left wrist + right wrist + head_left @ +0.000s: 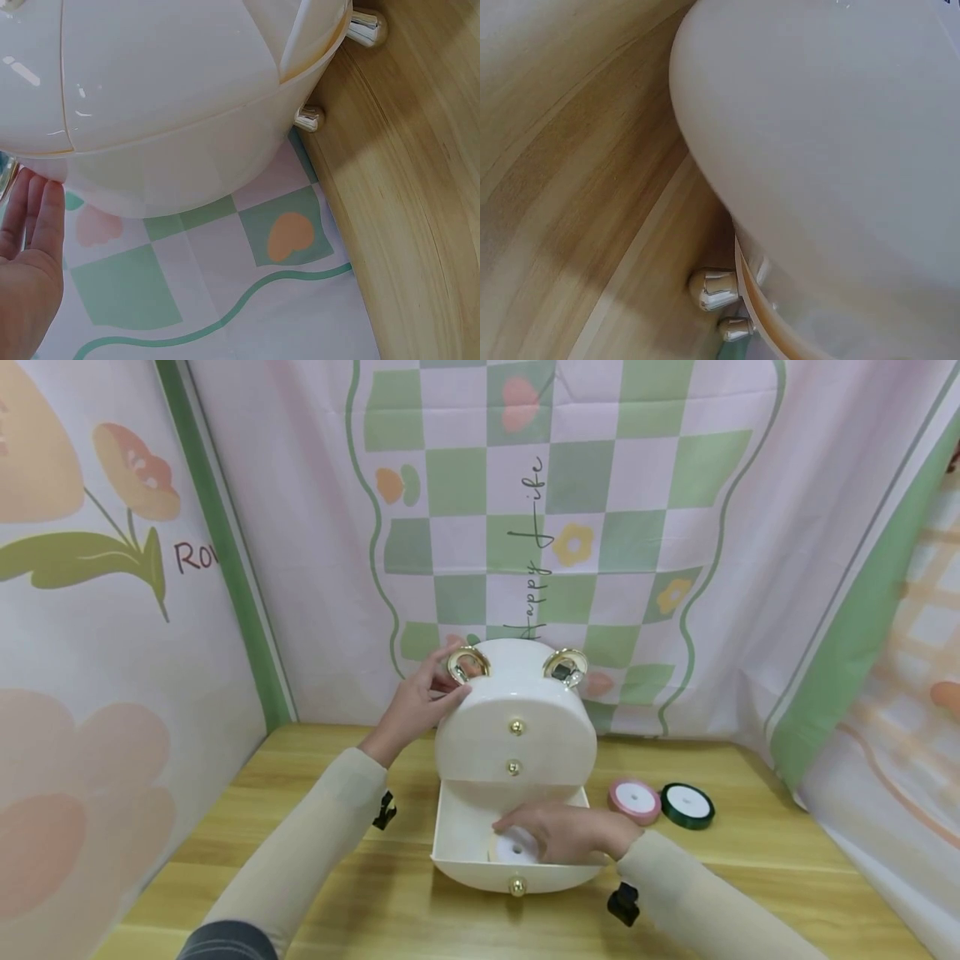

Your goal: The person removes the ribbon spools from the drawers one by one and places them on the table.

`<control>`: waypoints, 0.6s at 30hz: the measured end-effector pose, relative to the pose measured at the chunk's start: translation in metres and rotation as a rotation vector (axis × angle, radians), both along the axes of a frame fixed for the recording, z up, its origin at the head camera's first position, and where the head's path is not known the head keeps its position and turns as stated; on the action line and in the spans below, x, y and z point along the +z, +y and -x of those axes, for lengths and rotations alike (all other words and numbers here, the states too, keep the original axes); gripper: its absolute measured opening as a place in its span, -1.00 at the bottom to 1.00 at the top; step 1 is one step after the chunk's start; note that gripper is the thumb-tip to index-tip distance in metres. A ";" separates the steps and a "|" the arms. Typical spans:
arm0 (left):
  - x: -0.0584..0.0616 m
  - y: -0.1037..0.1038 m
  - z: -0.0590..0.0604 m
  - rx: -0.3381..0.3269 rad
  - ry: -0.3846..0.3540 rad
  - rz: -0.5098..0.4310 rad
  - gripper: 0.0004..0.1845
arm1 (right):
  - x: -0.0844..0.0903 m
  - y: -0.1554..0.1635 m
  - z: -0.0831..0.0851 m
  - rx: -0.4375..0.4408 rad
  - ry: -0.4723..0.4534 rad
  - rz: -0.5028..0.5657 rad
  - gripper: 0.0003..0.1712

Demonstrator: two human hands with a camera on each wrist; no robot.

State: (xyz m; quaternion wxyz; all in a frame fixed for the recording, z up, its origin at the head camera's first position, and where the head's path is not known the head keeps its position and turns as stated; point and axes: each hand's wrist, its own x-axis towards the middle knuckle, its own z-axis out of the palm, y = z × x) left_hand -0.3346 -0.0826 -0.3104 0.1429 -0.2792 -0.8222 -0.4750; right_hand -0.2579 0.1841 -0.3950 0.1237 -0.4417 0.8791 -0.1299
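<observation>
Landmark: a cream round drawer cabinet (516, 727) stood on the wooden table (300, 893), in front of the checked backdrop cloth (570, 485).
Cabinet details: two gold rings (468, 663) sat on its top; gold knobs (516, 727) ran down its front; small metallic feet (714, 289) showed under it in the right wrist view.
Bottom drawer: the bottom drawer (465, 852) of the cabinet was pulled out toward the person, open at the top.
Left hand: the left hand (416, 706) rested against the cabinet's upper left edge, beside the left ring, fingers fairly straight and holding nothing; the left wrist view showed straight fingers (34, 217) touching the shell.
Right hand: the right hand (570, 831) lay inside the open drawer, fingers curved over a white ribbon spool (513, 847) and gripping it.
White spool: inside the cabinet's bottom drawer, near its front wall.
Other spools: a pink ribbon spool (634, 800) and a dark green ribbon spool (687, 805) lay flat on the table just right of the cabinet, side by side.
</observation>
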 end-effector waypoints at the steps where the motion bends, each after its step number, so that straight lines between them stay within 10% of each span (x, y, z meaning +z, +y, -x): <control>1: 0.000 0.000 0.000 0.000 -0.001 0.000 -0.29 | 0.000 0.000 0.000 0.000 0.004 -0.002 -0.26; 18: 0.001 0.001 -0.002 0.004 -0.012 0.004 -0.28 | 0.015 0.011 0.002 0.040 0.088 0.053 -0.21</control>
